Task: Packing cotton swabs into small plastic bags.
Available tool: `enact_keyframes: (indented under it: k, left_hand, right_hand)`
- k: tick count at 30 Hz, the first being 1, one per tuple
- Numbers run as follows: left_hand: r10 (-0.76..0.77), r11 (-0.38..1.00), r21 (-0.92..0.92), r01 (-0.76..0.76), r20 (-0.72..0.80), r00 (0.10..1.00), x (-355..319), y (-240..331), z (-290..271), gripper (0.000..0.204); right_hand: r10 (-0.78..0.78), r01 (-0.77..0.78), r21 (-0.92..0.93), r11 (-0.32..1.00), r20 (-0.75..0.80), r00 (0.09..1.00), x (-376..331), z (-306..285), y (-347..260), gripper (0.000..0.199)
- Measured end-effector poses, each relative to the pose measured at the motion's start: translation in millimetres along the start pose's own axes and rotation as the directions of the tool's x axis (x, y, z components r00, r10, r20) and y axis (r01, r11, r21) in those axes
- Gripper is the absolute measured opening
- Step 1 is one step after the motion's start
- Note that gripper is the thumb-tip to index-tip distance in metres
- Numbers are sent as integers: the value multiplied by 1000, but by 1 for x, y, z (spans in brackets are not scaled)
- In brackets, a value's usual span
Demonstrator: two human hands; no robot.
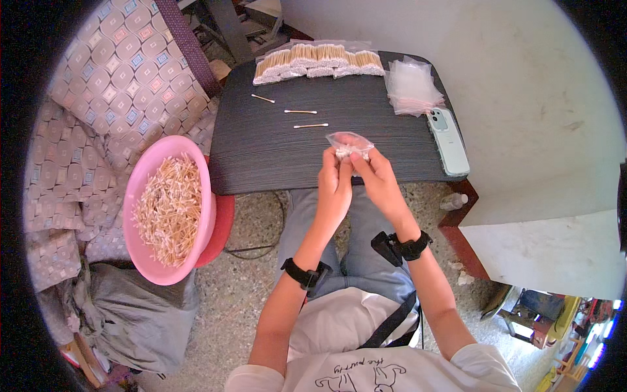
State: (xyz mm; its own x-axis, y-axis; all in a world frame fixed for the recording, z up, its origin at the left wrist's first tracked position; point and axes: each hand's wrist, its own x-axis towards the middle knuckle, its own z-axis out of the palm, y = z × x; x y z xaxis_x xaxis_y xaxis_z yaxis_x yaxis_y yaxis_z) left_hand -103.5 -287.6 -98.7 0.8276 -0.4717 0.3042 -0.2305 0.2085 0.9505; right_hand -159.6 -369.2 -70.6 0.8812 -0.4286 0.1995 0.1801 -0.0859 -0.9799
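While both hands pinch it, the small clear plastic bag (pixel 350 144) hangs just above the near edge of the dark desk (pixel 274 144), its long axis running left to right and its opening turned down toward the fingers. The left hand (pixel 334 179) pinches its lower left edge, the right hand (pixel 377 178) its lower right. Beyond the grip lie three loose cotton swabs (pixel 300 112); farther off, bundled swabs (pixel 319 61). Right of the grip lies a phone (pixel 448 140); far left, a pink basin (pixel 171 209).
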Motion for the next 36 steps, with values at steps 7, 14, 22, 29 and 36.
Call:
enact_keyframes:
  k: [7, 14, 22, 29, 36]
  left_hand:
    - [22, 997, 68, -27, 78, 997, 22, -4, 7, 24]
    - [-113, 977, -165, 136, 144, 983, 22, -15, 1, 32]
    - [-184, 953, -207, 223, 192, 964, 18, -10, 6, 34]
    - [-246, 868, -373, 328, 251, 936, 28, -24, -4, 35]
    - [-227, 875, -378, 304, 235, 945, 30, -20, -5, 34]
  right_hand:
    - [79, -60, 159, 985, -115, 990, 15, -5, 6, 29]
    - [95, -56, 306, 951, -113, 989, 19, -7, 15, 23]
    - [19, -18, 253, 967, -2, 1000, 20, -9, 8, 29]
    - [6, -22, 209, 978, 76, 997, 17, -10, 3, 32]
    - [26, -22, 324, 946, -9, 1000, 19, 1, 0, 31]
